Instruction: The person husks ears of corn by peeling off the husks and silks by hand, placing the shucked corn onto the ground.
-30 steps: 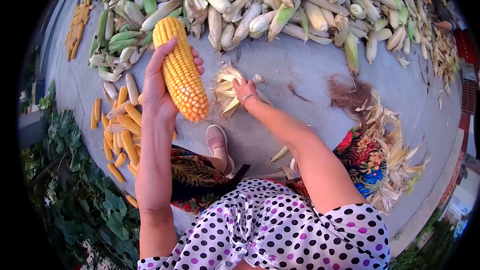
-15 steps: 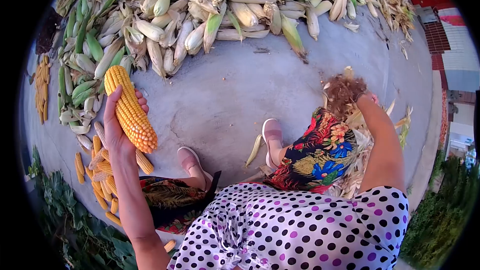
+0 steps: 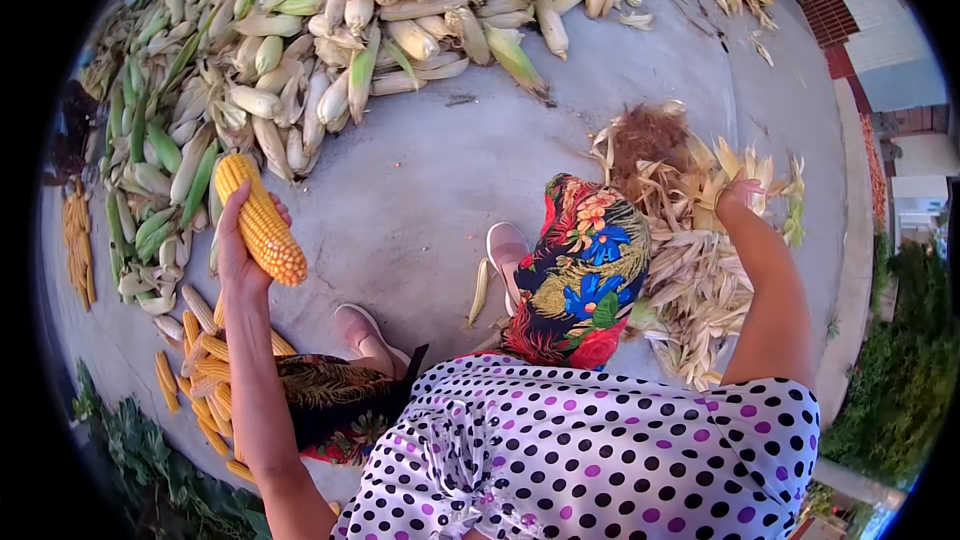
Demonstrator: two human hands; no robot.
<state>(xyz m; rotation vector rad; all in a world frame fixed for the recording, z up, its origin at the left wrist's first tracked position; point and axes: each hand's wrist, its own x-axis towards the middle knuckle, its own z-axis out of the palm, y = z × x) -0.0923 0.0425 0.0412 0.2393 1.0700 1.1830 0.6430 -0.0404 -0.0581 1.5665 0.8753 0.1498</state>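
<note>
A bare yellow corn cob (image 3: pixel 262 225) is in my left hand (image 3: pixel 242 255), whose fingers wrap round its middle; the cob tilts, its upper end to the left. On the right, my right hand (image 3: pixel 740 192) is over the far edge of a heap of pale loose husks (image 3: pixel 690 270), its partly visible fingers apart. Brown corn silk (image 3: pixel 648 145) lies at the top of that heap, left of the hand. Bare cobs (image 3: pixel 208 380) are piled on the ground below my left hand.
A large pile of unhusked corn (image 3: pixel 330 50) spreads across the top and upper left. More bare cobs (image 3: pixel 77 240) lie at the far left. One narrow husk piece (image 3: pixel 480 292) is near my right shoe (image 3: pixel 506 250). Green leaves (image 3: pixel 150 480) border the lower left.
My right hand has moved from the middle of the ground to the husk heap on the right; the husks under it earlier are gone from there. My left hand, still holding the cob, is lower left in view.
</note>
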